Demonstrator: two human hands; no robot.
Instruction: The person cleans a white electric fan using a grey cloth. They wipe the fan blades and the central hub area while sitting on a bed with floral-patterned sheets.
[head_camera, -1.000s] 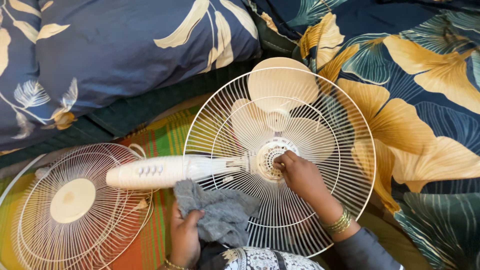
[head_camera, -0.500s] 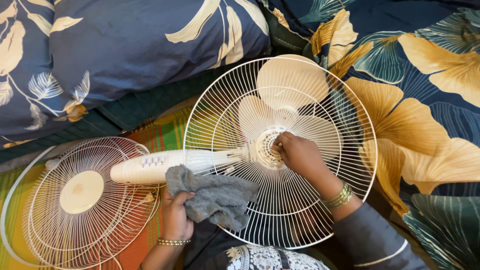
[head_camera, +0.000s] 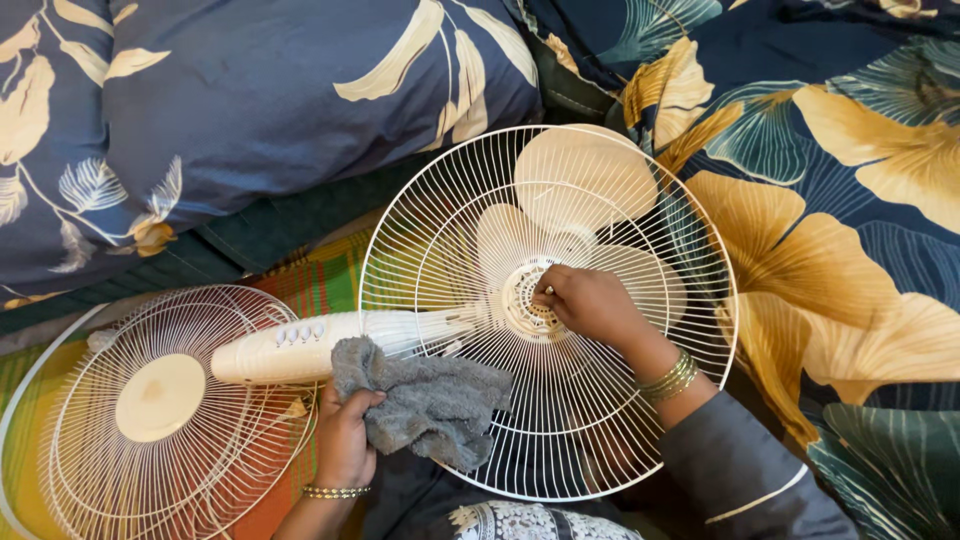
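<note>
Carefully, we pinch the hub of the fan guard (head_camera: 548, 310) with our right hand (head_camera: 590, 303), fingers closed on it, while our left hand (head_camera: 345, 437) grips the grey cloth (head_camera: 425, 400) just beside; steadying the fan neck (head_camera: 300, 347) should help.
</note>
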